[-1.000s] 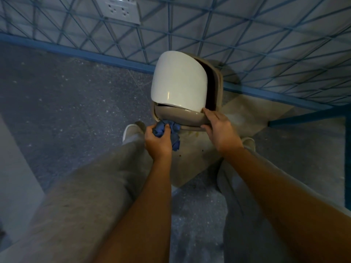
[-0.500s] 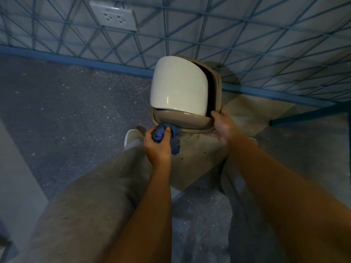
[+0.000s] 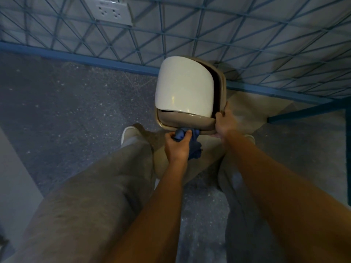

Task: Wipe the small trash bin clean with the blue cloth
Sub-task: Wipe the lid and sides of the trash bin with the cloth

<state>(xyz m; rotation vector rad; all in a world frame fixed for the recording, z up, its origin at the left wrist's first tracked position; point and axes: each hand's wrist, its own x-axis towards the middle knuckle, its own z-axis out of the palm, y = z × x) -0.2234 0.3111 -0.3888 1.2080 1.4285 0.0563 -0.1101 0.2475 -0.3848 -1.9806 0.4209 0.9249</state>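
Note:
The small trash bin is beige with a white swing lid, standing on the floor against the wall. My left hand is closed around the bunched blue cloth and presses it against the bin's near lower rim. My right hand grips the bin's right front corner, thumb on the rim. The bin's body below the rim is hidden behind my hands and the lid.
A wall with a blue diamond pattern runs behind the bin, with a white socket plate at upper left. My grey-trousered legs and white shoes flank the bin. Speckled grey floor spreads to the left.
My right hand slid from the bin's front rim to its right front corner. My left hand with the cloth moved right along the lower rim. The view shifted slightly.

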